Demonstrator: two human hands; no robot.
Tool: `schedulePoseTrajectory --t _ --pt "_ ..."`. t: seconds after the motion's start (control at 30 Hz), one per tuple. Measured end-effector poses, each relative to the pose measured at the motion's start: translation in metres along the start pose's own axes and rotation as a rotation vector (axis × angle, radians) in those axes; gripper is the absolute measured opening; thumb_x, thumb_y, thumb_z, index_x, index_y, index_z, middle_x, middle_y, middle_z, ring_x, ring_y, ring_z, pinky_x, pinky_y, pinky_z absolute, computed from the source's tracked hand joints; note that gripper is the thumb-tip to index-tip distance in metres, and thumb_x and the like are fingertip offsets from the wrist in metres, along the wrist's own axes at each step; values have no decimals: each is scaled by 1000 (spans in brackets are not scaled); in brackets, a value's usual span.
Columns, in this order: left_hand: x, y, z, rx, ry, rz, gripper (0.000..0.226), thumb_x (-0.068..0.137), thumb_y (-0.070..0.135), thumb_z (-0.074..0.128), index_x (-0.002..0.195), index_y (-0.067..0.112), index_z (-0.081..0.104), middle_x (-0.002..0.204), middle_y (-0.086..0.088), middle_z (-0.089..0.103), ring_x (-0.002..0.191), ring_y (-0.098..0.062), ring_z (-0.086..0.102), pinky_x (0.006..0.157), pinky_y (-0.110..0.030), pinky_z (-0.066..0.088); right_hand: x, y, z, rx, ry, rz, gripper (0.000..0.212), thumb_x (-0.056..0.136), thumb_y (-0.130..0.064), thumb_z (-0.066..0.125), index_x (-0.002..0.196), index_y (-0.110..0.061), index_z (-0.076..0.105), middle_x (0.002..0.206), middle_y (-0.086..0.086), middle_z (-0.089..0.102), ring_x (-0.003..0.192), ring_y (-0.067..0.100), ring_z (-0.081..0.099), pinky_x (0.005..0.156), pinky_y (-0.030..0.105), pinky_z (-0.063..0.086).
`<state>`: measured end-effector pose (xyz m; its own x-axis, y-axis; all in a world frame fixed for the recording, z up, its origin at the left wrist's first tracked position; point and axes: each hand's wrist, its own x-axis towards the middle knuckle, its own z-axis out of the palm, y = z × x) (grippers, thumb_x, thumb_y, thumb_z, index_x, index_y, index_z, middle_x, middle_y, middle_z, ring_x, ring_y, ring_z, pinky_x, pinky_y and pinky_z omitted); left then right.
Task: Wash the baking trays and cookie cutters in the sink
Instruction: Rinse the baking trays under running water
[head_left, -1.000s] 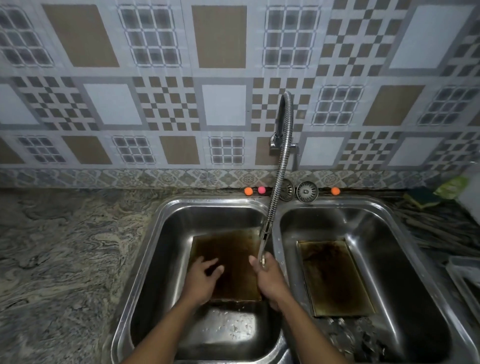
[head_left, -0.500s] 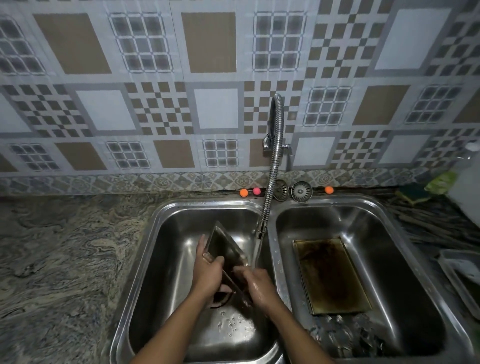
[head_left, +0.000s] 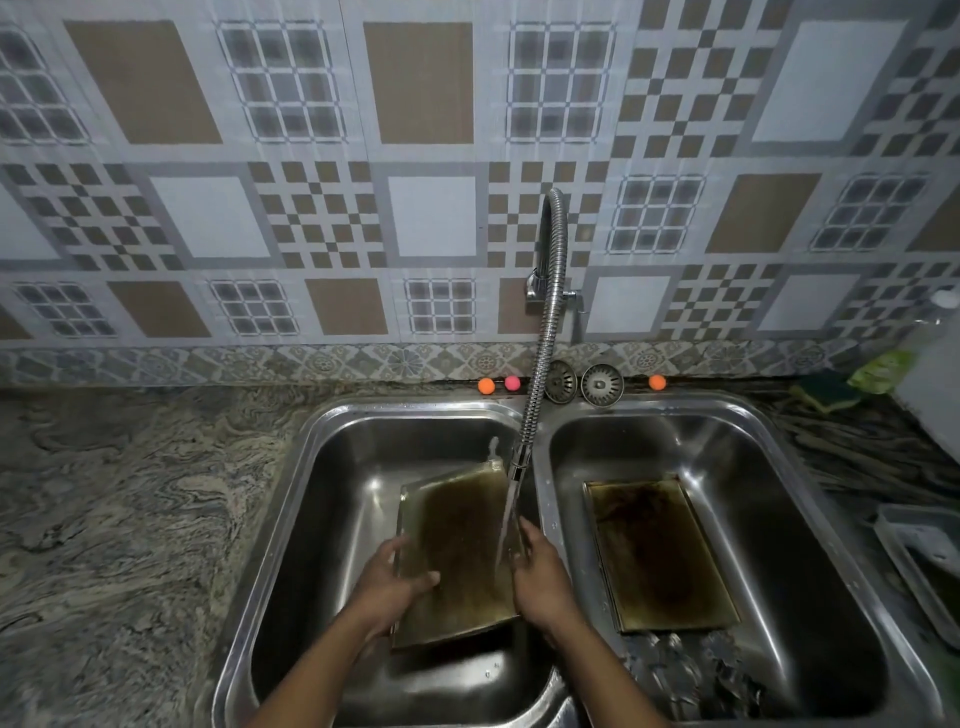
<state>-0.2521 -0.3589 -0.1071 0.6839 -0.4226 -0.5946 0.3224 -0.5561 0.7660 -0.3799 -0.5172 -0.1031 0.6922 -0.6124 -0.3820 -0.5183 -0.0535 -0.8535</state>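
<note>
marbled surface (head_left: 119, 519) around a steel double sink (head_left: 540, 415), flexible tap (head_left: 543, 332) running water into the left basin, stained baking tray (head_left: 457, 551) tilted there under the stream, left hand (head_left: 387, 584) gripping its left edge, right hand (head_left: 540, 577) gripping its right edge, second baking tray (head_left: 660, 556) flat in the right basin, cookie cutters (head_left: 691, 670) piled near it

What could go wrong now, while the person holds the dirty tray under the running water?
The tray is tilted and wet, and the left hand and right hand grip only its side edges, so it may slip into the left basin. Water from the faucet strikes its right edge and may splash over the divider onto the second tray.
</note>
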Motion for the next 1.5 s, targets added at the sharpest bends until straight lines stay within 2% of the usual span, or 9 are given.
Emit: schedulePoseTrajectory --t 0.13,0.23,0.4,0.6,0.87,0.97,1.07,1.33,1.5 --pt "6 -1 25 -45 -119 -30 95 56 53 89 138 33 47 133 -4 57 111 -22 62 87 -33 55 1 -17 -3 -69 12 -77 45 97 -17 43 140 -32 43 117 -8 64 94 0 60 78 15 49" --pt "18 -1 48 -160 -171 -43 109 43 67 87 139 31 49 134 -3 60 115 -19 62 100 -36 51 0 -35 -10 47 19 -136 34 91 -19 51 121 -34 55 115 -7 66 102 7 63 92 32 53" --pt "21 11 74 -350 -404 -34 84 71 44 80 146 32 43 127 -3 67 116 -24 64 107 -47 44 0 -42 -20 126 43 -218 38 84 -21 59 103 -55 62 118 0 64 102 8 65 89 27 53" --pt "16 15 35 -134 20 104 115 44 45 96 144 21 46 130 -5 63 108 -16 64 96 -32 52 5 -24 -33 199 -106 -115 63 94 2 55 141 -35 37 106 -21 63 85 -8 67 68 18 55" --pt "3 5 -13 50 220 226 91 62 8 91 142 15 48 135 -10 57 117 -24 58 99 -33 48 23 -11 33 45 52 114 43 93 -31 60 132 -18 47 124 3 63 110 19 61 94 34 51" --pt "-6 7 -10 21 161 268 81 70 1 83 141 20 49 136 -7 56 106 -17 63 91 -30 54 12 -11 24 44 100 18 32 97 -12 51 128 -18 53 114 -5 64 101 13 60 81 20 49" --pt "-18 24 11 -2 50 311 73 77 -8 72 140 21 48 132 1 55 77 -1 67 63 -14 54 2 -4 -8 105 172 23 44 96 0 42 130 -25 54 119 -1 64 104 16 62 89 31 53" --pt "-30 68 127 -45 -151 332 57 76 -7 72 124 19 58 122 2 64 105 -15 65 92 -30 55 -40 23 -136 244 339 150 41 100 -15 46 136 -35 47 122 0 61 107 19 62 88 39 55" --pt "-29 96 227 -42 -238 195 48 80 -4 72 120 19 57 102 0 64 87 -13 62 55 -9 46 -52 31 -230 383 413 111 31 100 -8 45 106 -35 60 93 -1 70 84 14 66 61 28 53"
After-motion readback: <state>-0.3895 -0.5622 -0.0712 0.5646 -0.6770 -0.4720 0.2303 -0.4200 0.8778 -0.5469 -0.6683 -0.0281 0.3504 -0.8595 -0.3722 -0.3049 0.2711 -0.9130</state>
